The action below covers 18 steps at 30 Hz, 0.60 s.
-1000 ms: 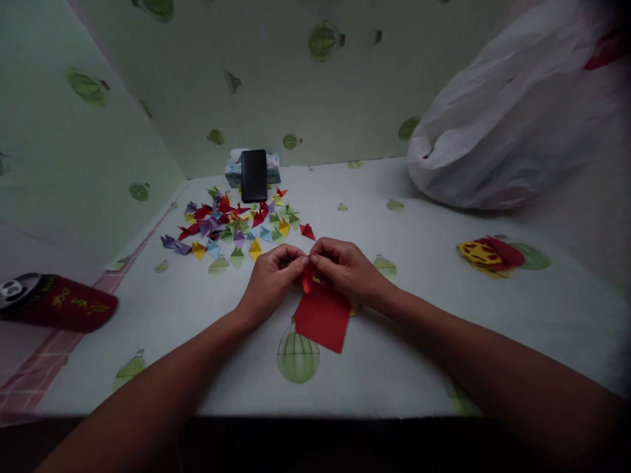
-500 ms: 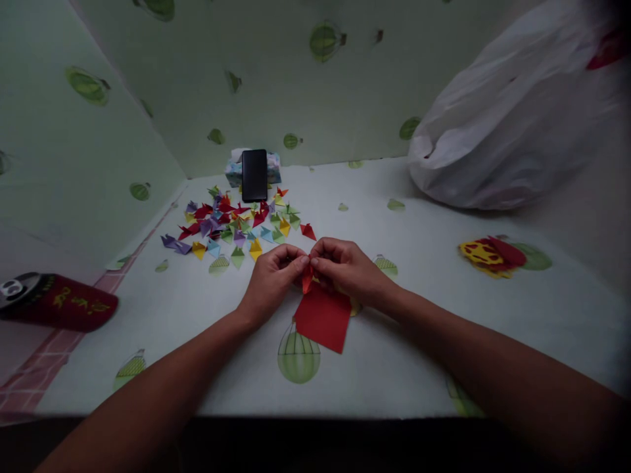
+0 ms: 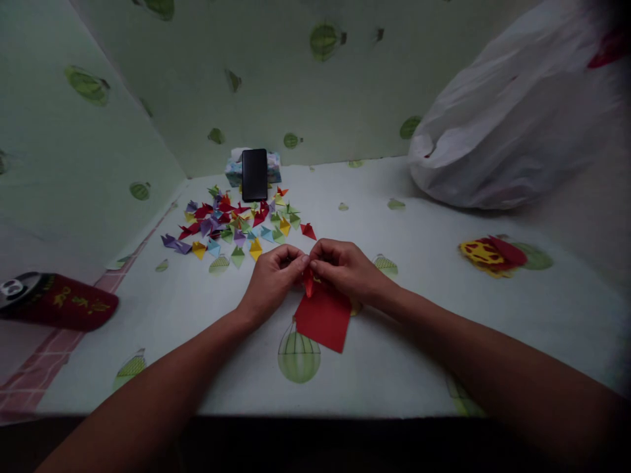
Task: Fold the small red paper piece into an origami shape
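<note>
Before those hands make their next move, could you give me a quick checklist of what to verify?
1. Left hand grips the small, folded red paper piece: ok, pinched at its top.
2. Right hand grips it too: ok, its fingertips meet the left's.
3. Folded piece fully visible: not ok, fingers cover its upper part.
4. Flat, square red paper sheet free of the right hand: cannot tell, the hand overlaps its far edge.
5. Scattered, multicoloured folded paper shapes apart from the hands: ok, they lie beyond.
6. Red metal drink can out of the way: ok, far to the left.
</note>
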Each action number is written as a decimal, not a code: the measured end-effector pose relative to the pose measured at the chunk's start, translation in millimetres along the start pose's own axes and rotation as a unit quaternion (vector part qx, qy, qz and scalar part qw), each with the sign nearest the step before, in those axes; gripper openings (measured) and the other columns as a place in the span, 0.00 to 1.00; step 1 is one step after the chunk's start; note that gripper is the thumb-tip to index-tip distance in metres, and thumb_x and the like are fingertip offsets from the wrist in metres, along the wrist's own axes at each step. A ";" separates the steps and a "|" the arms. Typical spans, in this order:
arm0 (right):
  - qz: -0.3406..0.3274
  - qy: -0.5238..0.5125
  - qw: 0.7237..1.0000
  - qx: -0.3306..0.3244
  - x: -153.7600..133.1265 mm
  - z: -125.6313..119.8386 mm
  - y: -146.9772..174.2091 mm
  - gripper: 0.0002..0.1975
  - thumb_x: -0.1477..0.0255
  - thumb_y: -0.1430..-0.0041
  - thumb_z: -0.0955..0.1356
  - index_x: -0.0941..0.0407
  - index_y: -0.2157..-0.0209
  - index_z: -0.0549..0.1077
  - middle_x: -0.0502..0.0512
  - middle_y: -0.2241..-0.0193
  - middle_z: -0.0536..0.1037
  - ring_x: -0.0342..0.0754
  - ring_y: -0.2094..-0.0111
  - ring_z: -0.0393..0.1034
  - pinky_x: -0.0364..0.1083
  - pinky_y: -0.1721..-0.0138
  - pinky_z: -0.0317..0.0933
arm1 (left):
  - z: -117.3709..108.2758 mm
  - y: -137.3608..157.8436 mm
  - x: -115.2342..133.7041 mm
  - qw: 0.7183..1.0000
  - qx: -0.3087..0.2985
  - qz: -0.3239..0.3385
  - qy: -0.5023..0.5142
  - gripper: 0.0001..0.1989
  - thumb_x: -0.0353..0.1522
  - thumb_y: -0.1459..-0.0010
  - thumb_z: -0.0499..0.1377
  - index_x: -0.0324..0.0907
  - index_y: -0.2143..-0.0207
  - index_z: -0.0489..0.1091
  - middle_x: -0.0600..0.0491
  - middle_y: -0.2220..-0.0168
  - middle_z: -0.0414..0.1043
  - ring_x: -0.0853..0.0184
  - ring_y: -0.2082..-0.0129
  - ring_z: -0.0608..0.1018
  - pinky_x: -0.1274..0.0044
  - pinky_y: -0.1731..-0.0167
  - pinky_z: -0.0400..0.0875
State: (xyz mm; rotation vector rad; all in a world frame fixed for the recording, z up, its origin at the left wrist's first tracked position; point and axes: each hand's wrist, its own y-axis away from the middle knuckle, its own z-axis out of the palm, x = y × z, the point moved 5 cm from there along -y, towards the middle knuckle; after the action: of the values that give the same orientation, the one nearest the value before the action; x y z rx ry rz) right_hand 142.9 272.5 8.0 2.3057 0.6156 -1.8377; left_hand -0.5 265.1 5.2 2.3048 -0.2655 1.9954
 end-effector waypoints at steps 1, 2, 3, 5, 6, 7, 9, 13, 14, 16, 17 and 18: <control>0.001 -0.004 1.000 -0.003 0.0 0.3 0.2 0.04 0.73 0.45 0.66 0.57 0.72 0.70 0.47 0.79 0.71 0.42 0.76 0.62 0.43 0.74 0.55 | -0.1 0.0 0.3 1.000 0.003 0.000 -0.004 0.11 0.37 0.43 0.62 0.39 0.72 0.71 0.56 0.75 0.70 0.72 0.75 0.71 0.79 0.73 0.67; 0.004 -0.009 1.000 -0.006 0.1 0.6 0.5 0.04 0.72 0.45 0.66 0.57 0.72 0.71 0.47 0.79 0.71 0.42 0.77 0.62 0.43 0.74 0.55 | -0.2 0.0 0.6 1.000 0.006 0.000 -0.007 0.10 0.37 0.43 0.62 0.39 0.72 0.70 0.56 0.75 0.70 0.72 0.75 0.71 0.79 0.73 0.67; 0.008 -0.018 1.000 -0.009 0.4 1.0 0.7 0.04 0.72 0.45 0.66 0.57 0.72 0.70 0.47 0.79 0.71 0.42 0.77 0.61 0.43 0.74 0.55 | -0.2 0.1 0.8 1.000 0.008 0.000 -0.006 0.10 0.37 0.43 0.62 0.39 0.72 0.70 0.56 0.75 0.70 0.72 0.75 0.71 0.79 0.73 0.67; 0.020 -0.042 0.999 -0.012 1.0 1.6 1.1 0.04 0.71 0.44 0.66 0.57 0.71 0.70 0.47 0.79 0.71 0.41 0.78 0.61 0.43 0.74 0.55 | 0.0 0.5 0.9 1.000 0.007 -0.002 0.004 0.10 0.37 0.43 0.62 0.39 0.72 0.70 0.56 0.75 0.70 0.72 0.75 0.71 0.80 0.73 0.67; 0.026 -0.055 0.998 -0.013 1.2 1.9 1.2 0.05 0.70 0.44 0.66 0.56 0.71 0.69 0.47 0.79 0.71 0.41 0.78 0.61 0.43 0.75 0.55 | 0.4 0.7 0.7 1.000 0.004 -0.003 0.013 0.11 0.37 0.42 0.62 0.39 0.72 0.71 0.56 0.75 0.70 0.72 0.75 0.71 0.80 0.73 0.67; 0.032 -0.068 0.997 -0.015 1.4 2.2 1.3 0.05 0.69 0.44 0.67 0.56 0.71 0.69 0.47 0.79 0.71 0.41 0.78 0.61 0.43 0.75 0.55 | 0.8 0.9 0.3 1.000 -0.001 -0.005 0.022 0.11 0.38 0.42 0.62 0.39 0.72 0.71 0.56 0.75 0.71 0.72 0.75 0.71 0.80 0.73 0.67; 0.040 -0.086 0.995 -0.015 1.7 2.6 1.3 0.06 0.69 0.43 0.67 0.56 0.71 0.68 0.47 0.79 0.71 0.41 0.78 0.61 0.43 0.75 0.55 | 1.5 0.9 -1.7 0.999 -0.013 -0.010 0.046 0.12 0.39 0.41 0.62 0.39 0.71 0.72 0.56 0.75 0.71 0.73 0.75 0.72 0.80 0.72 0.67; 0.047 -0.094 0.994 -0.005 3.2 1.9 0.9 0.06 0.69 0.43 0.67 0.56 0.72 0.68 0.46 0.80 0.69 0.41 0.79 0.60 0.42 0.76 0.53 | 3.0 -1.0 -8.3 0.993 -0.028 -0.037 0.109 0.12 0.39 0.42 0.63 0.39 0.70 0.72 0.55 0.74 0.72 0.72 0.75 0.72 0.80 0.71 0.68; 0.047 -0.095 0.994 -0.002 3.6 1.7 0.9 0.06 0.69 0.44 0.67 0.56 0.72 0.68 0.46 0.80 0.69 0.40 0.79 0.60 0.42 0.77 0.53 | 3.3 -1.5 -9.3 0.992 -0.028 -0.042 0.119 0.12 0.39 0.43 0.64 0.39 0.70 0.72 0.55 0.74 0.72 0.72 0.75 0.73 0.80 0.71 0.68; 0.048 -0.098 0.994 -0.002 4.2 1.9 1.0 0.06 0.69 0.44 0.68 0.55 0.72 0.67 0.46 0.80 0.69 0.41 0.79 0.60 0.42 0.77 0.53 | 3.8 -2.1 -10.1 0.990 -0.026 -0.050 0.132 0.12 0.39 0.45 0.65 0.38 0.70 0.73 0.55 0.75 0.73 0.72 0.75 0.73 0.79 0.71 0.68; 0.049 -0.099 0.994 -0.002 4.4 2.0 1.1 0.06 0.69 0.44 0.68 0.55 0.72 0.67 0.46 0.80 0.69 0.41 0.79 0.60 0.42 0.77 0.53 | 4.0 -2.2 -10.0 0.989 -0.024 -0.053 0.135 0.11 0.38 0.45 0.65 0.38 0.70 0.73 0.55 0.75 0.73 0.72 0.75 0.73 0.79 0.71 0.68; 0.051 -0.100 0.994 0.000 4.6 2.0 1.2 0.07 0.69 0.43 0.68 0.55 0.72 0.67 0.46 0.80 0.69 0.41 0.79 0.60 0.42 0.77 0.53 | 4.3 -2.1 -9.7 0.989 -0.024 -0.056 0.138 0.11 0.38 0.45 0.65 0.38 0.70 0.72 0.55 0.75 0.73 0.72 0.76 0.73 0.79 0.71 0.69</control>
State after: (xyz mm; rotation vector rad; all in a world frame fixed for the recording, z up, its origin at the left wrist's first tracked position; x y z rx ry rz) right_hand 142.4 271.8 2.9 2.0746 0.4621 -1.9864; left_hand 2.8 267.1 -4.9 1.9376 -0.1584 2.1903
